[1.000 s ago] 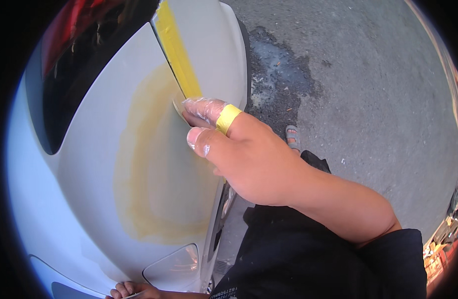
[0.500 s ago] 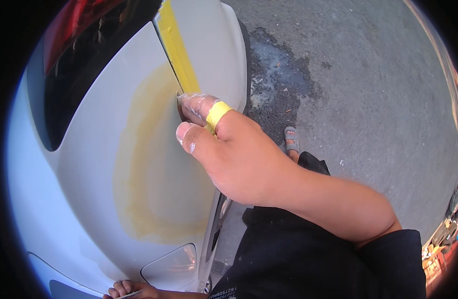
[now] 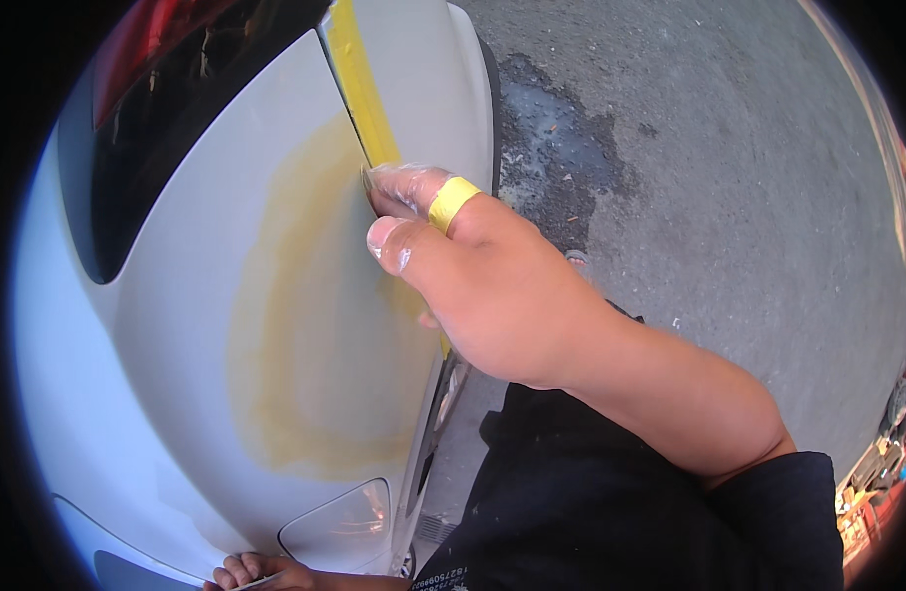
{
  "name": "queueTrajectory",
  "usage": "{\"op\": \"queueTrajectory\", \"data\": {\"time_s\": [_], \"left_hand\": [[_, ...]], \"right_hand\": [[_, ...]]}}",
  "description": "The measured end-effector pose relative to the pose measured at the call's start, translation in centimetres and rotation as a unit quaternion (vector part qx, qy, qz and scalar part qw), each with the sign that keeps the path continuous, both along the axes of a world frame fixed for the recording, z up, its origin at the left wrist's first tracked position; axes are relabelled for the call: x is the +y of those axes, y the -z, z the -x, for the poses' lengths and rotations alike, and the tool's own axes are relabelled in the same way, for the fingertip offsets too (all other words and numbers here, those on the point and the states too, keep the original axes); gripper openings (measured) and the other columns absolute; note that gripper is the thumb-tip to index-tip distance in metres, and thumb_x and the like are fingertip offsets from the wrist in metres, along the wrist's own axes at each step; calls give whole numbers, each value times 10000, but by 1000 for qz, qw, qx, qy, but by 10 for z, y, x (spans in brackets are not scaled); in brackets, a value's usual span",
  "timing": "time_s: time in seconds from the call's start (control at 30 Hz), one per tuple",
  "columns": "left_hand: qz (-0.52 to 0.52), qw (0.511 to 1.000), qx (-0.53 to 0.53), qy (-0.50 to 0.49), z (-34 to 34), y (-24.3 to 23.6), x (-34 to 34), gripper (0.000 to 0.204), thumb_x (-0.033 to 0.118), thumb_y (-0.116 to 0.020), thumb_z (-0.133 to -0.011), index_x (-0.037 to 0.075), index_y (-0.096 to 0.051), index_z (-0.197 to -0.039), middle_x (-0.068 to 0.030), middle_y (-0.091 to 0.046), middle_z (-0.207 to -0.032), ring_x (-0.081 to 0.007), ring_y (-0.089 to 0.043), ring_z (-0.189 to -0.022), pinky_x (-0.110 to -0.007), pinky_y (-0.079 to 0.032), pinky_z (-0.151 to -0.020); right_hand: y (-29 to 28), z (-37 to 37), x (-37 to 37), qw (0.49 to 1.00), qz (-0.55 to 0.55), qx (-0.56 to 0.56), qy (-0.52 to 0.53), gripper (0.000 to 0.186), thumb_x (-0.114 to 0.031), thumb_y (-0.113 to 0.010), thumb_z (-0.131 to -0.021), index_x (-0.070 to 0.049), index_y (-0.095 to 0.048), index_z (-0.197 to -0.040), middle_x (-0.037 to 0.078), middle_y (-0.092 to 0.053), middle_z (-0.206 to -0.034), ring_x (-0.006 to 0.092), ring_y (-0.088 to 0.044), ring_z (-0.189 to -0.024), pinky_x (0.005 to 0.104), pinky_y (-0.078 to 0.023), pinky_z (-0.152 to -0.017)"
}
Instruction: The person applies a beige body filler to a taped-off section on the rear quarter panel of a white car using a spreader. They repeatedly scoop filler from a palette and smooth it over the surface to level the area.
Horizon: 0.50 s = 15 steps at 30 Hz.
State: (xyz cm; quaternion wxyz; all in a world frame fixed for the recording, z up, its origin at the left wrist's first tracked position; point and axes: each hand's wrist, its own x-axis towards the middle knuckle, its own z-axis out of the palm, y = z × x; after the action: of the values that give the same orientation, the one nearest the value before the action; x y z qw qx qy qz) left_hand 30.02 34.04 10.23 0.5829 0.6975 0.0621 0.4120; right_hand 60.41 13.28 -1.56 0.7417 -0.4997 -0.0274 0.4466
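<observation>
My right hand [image 3: 502, 261] presses against a pale car body panel [image 3: 197, 325], beside its seam. Its fingers are closed around a thin, dark-edged sheet [image 3: 367, 187], mostly hidden behind them; its kind I cannot make out. Clear film covers a finger, and a band of yellow tape [image 3: 455, 204] circles it. A dull yellowish ring [image 3: 261, 325] surrounds a grey patch on the panel. Yellow masking tape [image 3: 364, 89] runs along the seam above the hand. At the lower left, my left hand [image 3: 261, 571] is closed on a thin flat piece [image 3: 256, 582], cut off by the picture's edge.
A fuel flap [image 3: 336, 527] lies low on the panel. Dark glass [image 3: 167, 128] and a red lamp [image 3: 137, 49] curve along the upper left. Grey pavement [image 3: 729, 197] with a wet patch [image 3: 551, 128] extends right. Mixed objects [image 3: 872, 483] stand at the far right.
My right hand has moved slightly up and right along the panel, uncovering a bit of yellow tape below it. The sandal is now mostly hidden. My left hand has stayed put.
</observation>
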Motion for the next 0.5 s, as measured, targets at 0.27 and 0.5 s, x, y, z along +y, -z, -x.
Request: {"op": "queueTrajectory", "data": {"time_s": [0.27,0.5], "left_hand": [[-12,1000,15,-3,-1,1,1,286,25,-469,-902,-61,-437,-1173,-107,-428,-1048,-204,-470,-947,-283,-423,-804],[-18,1000,18,5,-1,1,1,289,30,-463,-906,-63,-434,-1179,-105,-426,-1045,-205,-466,-949,-286,-421,-800]], "right_hand": [[15,16,-18,995,-92,34,13,556,-188,-461,-951,40,-280,-1425,137,-412,-1415,167,-504,-1104,300,-438,-859],[37,26,-19,987,-73,144,-3,597,-238,-470,-943,25,-258,-1434,121,-359,-1453,197,-424,-1235,337,-443,-872]]}}
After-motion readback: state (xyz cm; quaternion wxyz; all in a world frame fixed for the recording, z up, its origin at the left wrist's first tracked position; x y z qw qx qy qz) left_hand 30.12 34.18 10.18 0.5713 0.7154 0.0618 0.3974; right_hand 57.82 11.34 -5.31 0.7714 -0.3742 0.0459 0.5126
